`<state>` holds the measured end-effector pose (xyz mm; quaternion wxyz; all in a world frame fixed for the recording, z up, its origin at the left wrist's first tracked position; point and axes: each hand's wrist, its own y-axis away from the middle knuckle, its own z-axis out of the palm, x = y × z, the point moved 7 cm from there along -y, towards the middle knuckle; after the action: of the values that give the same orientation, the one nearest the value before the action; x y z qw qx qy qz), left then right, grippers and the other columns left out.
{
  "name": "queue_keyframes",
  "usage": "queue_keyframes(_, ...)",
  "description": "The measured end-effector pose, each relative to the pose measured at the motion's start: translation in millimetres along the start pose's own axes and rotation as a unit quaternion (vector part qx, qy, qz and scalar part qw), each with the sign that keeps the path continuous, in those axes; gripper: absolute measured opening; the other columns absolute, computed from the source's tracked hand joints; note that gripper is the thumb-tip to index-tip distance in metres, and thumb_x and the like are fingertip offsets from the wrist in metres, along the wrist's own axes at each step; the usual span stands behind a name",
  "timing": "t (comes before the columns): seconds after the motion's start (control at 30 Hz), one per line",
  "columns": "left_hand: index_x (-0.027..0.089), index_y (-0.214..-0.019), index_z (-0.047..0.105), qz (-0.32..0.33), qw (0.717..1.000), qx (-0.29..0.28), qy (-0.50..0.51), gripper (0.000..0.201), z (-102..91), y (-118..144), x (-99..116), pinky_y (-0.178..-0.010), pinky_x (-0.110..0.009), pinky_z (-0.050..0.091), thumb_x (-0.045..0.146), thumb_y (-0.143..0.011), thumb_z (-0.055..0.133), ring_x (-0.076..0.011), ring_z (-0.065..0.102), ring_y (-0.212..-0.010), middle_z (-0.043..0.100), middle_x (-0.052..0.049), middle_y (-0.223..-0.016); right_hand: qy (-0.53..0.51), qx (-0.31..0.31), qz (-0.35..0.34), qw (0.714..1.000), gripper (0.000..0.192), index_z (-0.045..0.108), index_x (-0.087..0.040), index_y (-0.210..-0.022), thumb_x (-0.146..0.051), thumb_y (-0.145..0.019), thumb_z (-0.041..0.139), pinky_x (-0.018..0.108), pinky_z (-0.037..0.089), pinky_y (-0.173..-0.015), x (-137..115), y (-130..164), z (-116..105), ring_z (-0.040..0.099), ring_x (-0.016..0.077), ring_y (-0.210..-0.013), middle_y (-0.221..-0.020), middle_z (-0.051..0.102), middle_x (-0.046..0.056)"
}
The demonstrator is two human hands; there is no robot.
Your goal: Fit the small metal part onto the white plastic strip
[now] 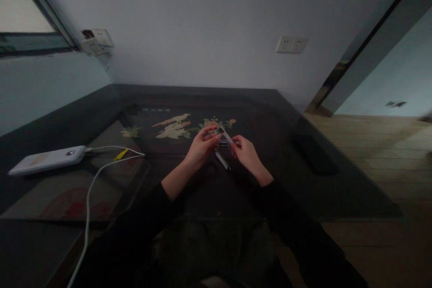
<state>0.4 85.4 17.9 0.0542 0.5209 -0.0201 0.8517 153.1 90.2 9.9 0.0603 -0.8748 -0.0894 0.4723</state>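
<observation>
Hands are meeting over the centre of a dark, glass-topped worktop [303,175]. Left hand [201,146] is pinching, w/ fingers closed, the top end of a small silvery metal tool [222,147], something like a nail clipper w/ its lever swung out; exact type can't be told in the dim light. Right hand [245,152] is closing thumb and forefinger on the thin lever [228,137] that is angling up toward the left hand. Tool is hanging just above the worktop, between both hands, its lower end pointing down toward the person.

Under the glass an inlaid panel [175,127] is showing a bird, leaves and fruit; a short line of pale characters [155,110] is running above it, too blurred to read. To the left, well apart from the hands, a white power bank [47,159] is lying flat w/ a white cable [91,189] plugged in and trailing off the near edge; a yellow tag [120,155] is sitting on the cable. No brand legible on it. A dark flat object [315,153] is lying at right.
</observation>
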Motion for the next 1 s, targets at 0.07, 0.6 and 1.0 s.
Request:
queue_keyframes(0.07,0.019,-0.105,0.058,0.003,1.000,0.002,-0.008,0.045,-0.5,0,1,-0.066,-0.022,0.046,0.018,-0.064,0.079,-0.0105,0.063,-0.075,0.069,-0.003,-0.091,0.086,-0.012,0.002,0.996,0.007,0.059,-0.016,-0.090,-0.019,-0.086,0.054,0.024,0.040,-0.054,0,2,3,0.057,0.0134,-0.052,-0.060,0.061,0.000)
queue_keyframes(0.6,0.017,-0.104,0.059,0.028,0.999,-0.018,-0.029,0.045,4.7,3,3,-0.066,-0.021,0.046,0.014,-0.063,0.078,-0.0121,0.063,-0.078,0.065,-0.002,-0.085,0.279,-0.080,-0.046,0.956,0.019,0.065,-0.022,-0.098,-0.035,-0.089,0.054,0.030,0.042,-0.062,-14,20,24,0.065,0.0233,-0.074,-0.084,0.070,0.009)
queue_keyframes(1.0,0.017,-0.104,0.061,-0.023,0.996,-0.089,-0.007,0.046,12.1,5,-7,-0.074,-0.025,0.050,0.013,-0.062,0.080,-0.0117,0.065,-0.075,0.066,-0.002,-0.085,-0.022,-0.001,-0.210,0.977,0.044,0.062,-0.025,-0.119,-0.029,-0.077,0.072,0.028,0.047,-0.065,-52,11,-25,0.055,0.0159,-0.079,-0.097,0.057,0.005)
